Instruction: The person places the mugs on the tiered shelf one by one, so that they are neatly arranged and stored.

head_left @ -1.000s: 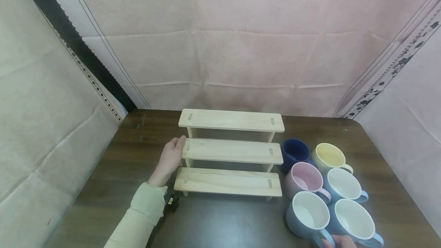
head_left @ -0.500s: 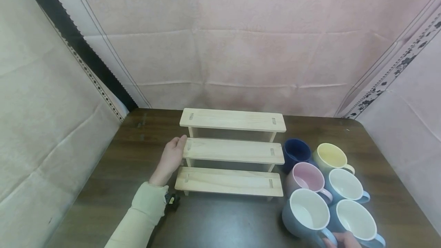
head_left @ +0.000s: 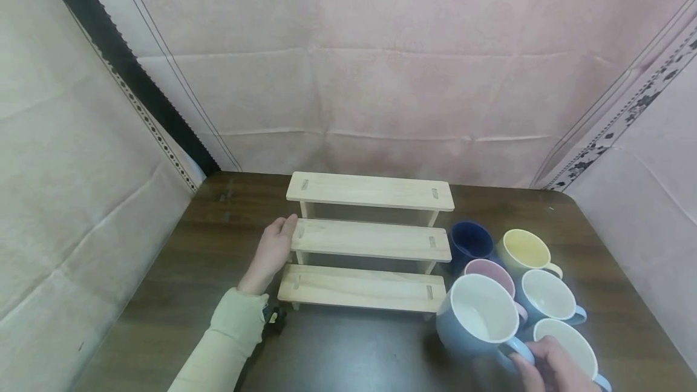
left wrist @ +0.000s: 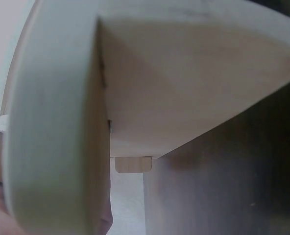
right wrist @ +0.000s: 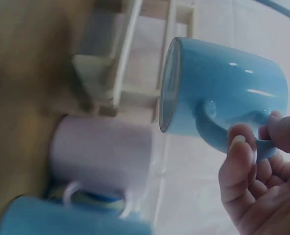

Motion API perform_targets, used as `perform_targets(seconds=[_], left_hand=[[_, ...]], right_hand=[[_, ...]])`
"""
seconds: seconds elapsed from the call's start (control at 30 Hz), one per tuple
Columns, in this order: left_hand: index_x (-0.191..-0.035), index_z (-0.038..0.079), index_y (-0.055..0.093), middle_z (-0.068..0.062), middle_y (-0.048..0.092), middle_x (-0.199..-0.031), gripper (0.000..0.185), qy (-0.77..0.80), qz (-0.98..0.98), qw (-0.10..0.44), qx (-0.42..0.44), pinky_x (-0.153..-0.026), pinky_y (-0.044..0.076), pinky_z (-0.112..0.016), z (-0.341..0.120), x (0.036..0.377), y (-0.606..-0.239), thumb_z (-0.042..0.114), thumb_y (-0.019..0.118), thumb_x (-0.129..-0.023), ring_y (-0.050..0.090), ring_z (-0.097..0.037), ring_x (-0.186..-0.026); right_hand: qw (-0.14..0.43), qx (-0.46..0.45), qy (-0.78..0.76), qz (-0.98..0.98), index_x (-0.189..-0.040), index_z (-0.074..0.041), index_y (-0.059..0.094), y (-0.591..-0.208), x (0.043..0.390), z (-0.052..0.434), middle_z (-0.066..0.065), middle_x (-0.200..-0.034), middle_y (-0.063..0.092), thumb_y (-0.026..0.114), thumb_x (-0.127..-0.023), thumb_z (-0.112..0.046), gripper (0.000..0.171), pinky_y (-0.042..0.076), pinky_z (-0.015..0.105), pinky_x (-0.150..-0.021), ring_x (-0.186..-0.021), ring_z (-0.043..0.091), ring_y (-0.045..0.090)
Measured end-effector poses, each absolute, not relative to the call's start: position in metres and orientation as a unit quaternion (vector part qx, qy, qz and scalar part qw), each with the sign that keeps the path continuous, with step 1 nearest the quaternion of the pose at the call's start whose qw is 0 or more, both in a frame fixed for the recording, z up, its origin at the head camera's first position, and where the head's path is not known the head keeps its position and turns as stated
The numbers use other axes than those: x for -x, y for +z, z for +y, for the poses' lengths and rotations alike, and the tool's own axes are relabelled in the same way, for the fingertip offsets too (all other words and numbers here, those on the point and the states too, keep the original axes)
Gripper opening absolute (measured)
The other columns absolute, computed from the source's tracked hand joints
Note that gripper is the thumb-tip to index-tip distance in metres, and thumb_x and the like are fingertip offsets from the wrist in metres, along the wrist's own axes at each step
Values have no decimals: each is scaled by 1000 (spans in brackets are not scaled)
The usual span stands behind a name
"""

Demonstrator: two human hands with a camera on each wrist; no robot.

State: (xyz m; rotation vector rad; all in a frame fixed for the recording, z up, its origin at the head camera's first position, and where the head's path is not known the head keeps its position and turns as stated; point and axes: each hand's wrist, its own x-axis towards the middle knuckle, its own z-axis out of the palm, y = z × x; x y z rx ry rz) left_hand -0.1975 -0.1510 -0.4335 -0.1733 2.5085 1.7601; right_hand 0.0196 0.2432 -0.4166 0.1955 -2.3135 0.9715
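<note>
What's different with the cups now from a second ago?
The right hand, already at the handle earlier, has lifted the front-left light blue mug up and a little to the left. It now hides more of the pink mug. The left hand still holds the middle shelf; the navy mug and yellow mug stayed put.

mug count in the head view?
6: one light-blue mug in the right hand; navy mug and pink mug beside the shelves; yellow mug and two other light-blue mugs farther right.
</note>
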Motion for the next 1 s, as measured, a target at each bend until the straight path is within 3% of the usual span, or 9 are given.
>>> perform_targets(seconds=[0.13, 0.3, 0.5, 0.63, 0.77, 1.0], left_hand=[[-106, 3, 55, -5, 47, -69, 46, 576, 815, 34, 54, -52, 41, -28, -152, 198, -435, 44, 35, -105, 46, -20, -57], [-106, 3, 56, -5, 47, -68, 44, 581, 811, 33, 57, -50, 40, -28, -152, 199, -436, 43, 36, -105, 46, -21, -55], [-106, 4, 56, -4, 46, -68, 47, 584, 809, 28, 58, -49, 40, -28, -151, 198, -436, 46, 36, -104, 45, -19, -54], [-105, 4, 56, -4, 45, -67, 43, 585, 808, 25, 60, -49, 38, -27, -151, 197, -435, 42, 37, -105, 44, -18, -53], [-105, 4, 56, -4, 45, -66, 42, 588, 806, 25, 59, -48, 38, -27, -151, 197, -434, 41, 37, -105, 43, -19, -52], [-105, 4, 56, -4, 45, -67, 43, 588, 806, 27, 62, -49, 39, -27, -151, 196, -436, 43, 37, -105, 44, -19, -53]], right_hand=[[334, -81, 365, -865, -83, -3, 61, -403, -7, 234, -7, -71, 56, 74, -67, 21, 32, 42, 10, -49, -59, -6, 52], [315, -79, 340, -883, -84, -5, 59, -388, 8, 223, -9, -70, 57, 77, -68, 17, 33, 44, 10, -52, -55, -5, 52], [301, -108, 328, -889, -88, -9, 61, -379, 27, 217, -10, -76, 55, 78, -70, 11, 32, 43, 7, -62, -67, -2, 51], [295, -131, 353, -878, -94, -8, 64, -373, 40, 207, -2, -90, 63, 76, -72, 14, 34, 47, 5, -72, -79, -1, 57], [298, -157, 369, -866, -95, -6, 63, -367, 52, 199, 1, -95, 64, 74, -73, 16, 33, 50, 8, -67, -78, -1, 60], [301, -152, 383, -860, -85, -7, 59, -365, 70, 184, -6, -75, 55, 73, -79, 11, 24, 45, 12, -52, -59, 3, 58]])
